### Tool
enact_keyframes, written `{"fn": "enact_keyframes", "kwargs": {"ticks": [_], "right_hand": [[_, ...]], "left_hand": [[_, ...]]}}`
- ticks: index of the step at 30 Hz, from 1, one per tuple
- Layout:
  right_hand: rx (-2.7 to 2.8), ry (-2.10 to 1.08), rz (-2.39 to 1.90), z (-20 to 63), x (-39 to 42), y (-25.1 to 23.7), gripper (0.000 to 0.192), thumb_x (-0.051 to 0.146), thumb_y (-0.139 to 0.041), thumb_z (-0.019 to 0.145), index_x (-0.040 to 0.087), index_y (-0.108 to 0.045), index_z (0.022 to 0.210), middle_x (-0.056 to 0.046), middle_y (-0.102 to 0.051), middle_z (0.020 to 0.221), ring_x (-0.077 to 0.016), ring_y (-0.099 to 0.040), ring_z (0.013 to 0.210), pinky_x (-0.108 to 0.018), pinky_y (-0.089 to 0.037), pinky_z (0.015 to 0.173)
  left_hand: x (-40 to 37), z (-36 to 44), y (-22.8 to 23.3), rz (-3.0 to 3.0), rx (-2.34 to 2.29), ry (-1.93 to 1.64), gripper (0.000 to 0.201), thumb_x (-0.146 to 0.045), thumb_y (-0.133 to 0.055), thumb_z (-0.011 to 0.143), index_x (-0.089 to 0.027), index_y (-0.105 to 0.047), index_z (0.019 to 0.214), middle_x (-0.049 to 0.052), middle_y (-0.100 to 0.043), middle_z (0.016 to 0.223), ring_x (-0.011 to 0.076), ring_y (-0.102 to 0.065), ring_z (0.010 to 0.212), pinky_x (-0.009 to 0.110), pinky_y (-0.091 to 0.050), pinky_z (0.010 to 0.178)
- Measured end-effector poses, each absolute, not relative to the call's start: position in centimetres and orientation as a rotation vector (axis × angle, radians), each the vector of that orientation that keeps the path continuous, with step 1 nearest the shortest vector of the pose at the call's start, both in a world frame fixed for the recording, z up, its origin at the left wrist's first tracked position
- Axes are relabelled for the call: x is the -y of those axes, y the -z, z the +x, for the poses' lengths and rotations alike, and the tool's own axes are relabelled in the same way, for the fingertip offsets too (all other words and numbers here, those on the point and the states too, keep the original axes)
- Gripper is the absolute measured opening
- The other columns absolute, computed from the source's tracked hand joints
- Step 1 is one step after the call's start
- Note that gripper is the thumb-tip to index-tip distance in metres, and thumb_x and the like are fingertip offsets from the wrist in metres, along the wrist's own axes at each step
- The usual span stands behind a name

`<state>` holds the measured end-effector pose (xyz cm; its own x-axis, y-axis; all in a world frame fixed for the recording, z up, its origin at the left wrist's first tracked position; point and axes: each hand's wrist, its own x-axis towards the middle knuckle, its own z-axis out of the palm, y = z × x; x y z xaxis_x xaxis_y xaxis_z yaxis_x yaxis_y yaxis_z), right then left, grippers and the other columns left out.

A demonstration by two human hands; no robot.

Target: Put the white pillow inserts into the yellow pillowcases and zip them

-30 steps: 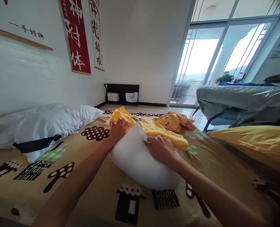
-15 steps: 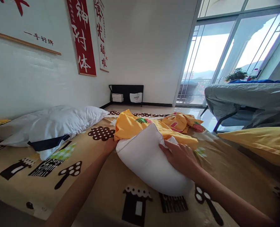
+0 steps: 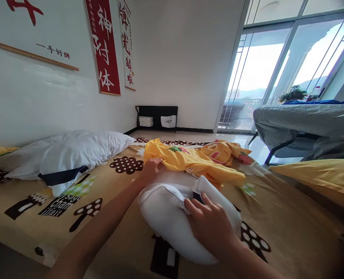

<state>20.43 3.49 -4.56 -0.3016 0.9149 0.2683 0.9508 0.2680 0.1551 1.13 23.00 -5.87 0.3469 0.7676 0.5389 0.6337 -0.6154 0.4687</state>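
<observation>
A plump white pillow (image 3: 166, 217) lies folded on the bed in front of me. My right hand (image 3: 209, 221) grips its upper edge, fingers closed on the white fabric, and a small dark patch shows beside the fingertips. Just beyond the pillow spreads a crumpled yellow pillowcase (image 3: 186, 159) with green and pink prints. My left hand (image 3: 152, 169) is closed on the near left edge of that pillowcase. A strip of bed shows between the pillow and the yellow cloth.
Another white pillow (image 3: 84, 151) with a dark band rests on the left by the wall. The patterned bedspread (image 3: 125, 232) lies beneath everything. At the right edge is a yellow pillow (image 3: 325, 174), and behind it a covered table (image 3: 299, 116).
My right hand has drawn the white pillow toward me, away from the yellow pillowcase, and its raised corner has folded down. My left hand has moved slightly right and up on the yellow cloth.
</observation>
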Motion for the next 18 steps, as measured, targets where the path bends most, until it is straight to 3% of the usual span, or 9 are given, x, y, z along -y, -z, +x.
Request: {"fn": "enact_keyframes", "kwargs": {"ticks": [4,8,10,13,16,18], "right_hand": [[2.407,0.419,-1.789,20.4,-3.3,4.6,0.027,0.017,-0.043,0.089,0.026,-0.064,0.105,-0.004,-0.070,0.092,-0.0347,-0.054,0.115,-0.035,-0.047,0.078],[2.422,0.391,-1.787,20.6,-3.4,4.4,0.027,0.018,-0.043,0.089,0.025,-0.063,0.106,-0.005,-0.070,0.094,-0.0351,-0.053,0.116,-0.035,-0.046,0.080],[2.430,0.372,-1.788,20.5,-3.5,4.3,0.028,0.018,-0.043,0.089,0.025,-0.063,0.107,-0.005,-0.070,0.095,-0.0352,-0.052,0.116,-0.035,-0.046,0.079],[2.441,0.341,-1.800,20.5,-3.6,4.0,0.028,0.019,-0.041,0.090,0.025,-0.062,0.108,-0.006,-0.070,0.096,-0.0351,-0.053,0.115,-0.034,-0.046,0.077],[2.444,0.329,-1.811,20.4,-3.9,3.4,0.028,0.020,-0.039,0.091,0.024,-0.062,0.105,-0.005,-0.070,0.095,-0.0334,-0.056,0.110,-0.033,-0.044,0.072],[2.439,0.334,-1.819,20.2,-4.6,2.9,0.027,0.020,-0.038,0.091,0.024,-0.062,0.103,-0.005,-0.071,0.095,-0.0306,-0.060,0.102,-0.031,-0.042,0.068]], "left_hand": [[-24.2,1.1,4.2,2.344,-1.167,-0.944,0.035,-0.036,-0.036,0.090,-0.014,-0.059,0.076,0.002,-0.056,0.067,0.0126,-0.052,0.062,0.022,-0.041,0.058],[-23.9,-0.5,2.2,2.374,-1.000,-0.619,0.039,-0.048,-0.049,0.081,-0.014,-0.060,0.068,0.002,-0.059,0.067,0.0127,-0.054,0.059,0.021,-0.042,0.055],[-23.4,-0.7,1.9,2.522,-1.042,-0.495,0.029,-0.043,-0.061,0.074,-0.015,-0.063,0.081,0.003,-0.064,0.076,0.0153,-0.058,0.066,0.022,-0.043,0.059],[-22.6,-0.1,2.6,2.796,-1.258,-0.479,0.039,-0.022,-0.062,0.072,-0.016,-0.055,0.110,0.007,-0.065,0.100,0.0206,-0.061,0.088,0.026,-0.046,0.074],[-22.1,0.8,3.7,2.874,-1.452,-0.624,0.038,-0.014,-0.051,0.080,-0.013,-0.050,0.118,0.015,-0.058,0.114,0.0279,-0.053,0.108,0.038,-0.041,0.091],[-22.1,1.6,4.0,2.946,-1.559,-0.696,0.032,-0.019,-0.049,0.085,-0.012,-0.052,0.116,0.017,-0.057,0.113,0.0307,-0.051,0.110,0.043,-0.039,0.093]]}}
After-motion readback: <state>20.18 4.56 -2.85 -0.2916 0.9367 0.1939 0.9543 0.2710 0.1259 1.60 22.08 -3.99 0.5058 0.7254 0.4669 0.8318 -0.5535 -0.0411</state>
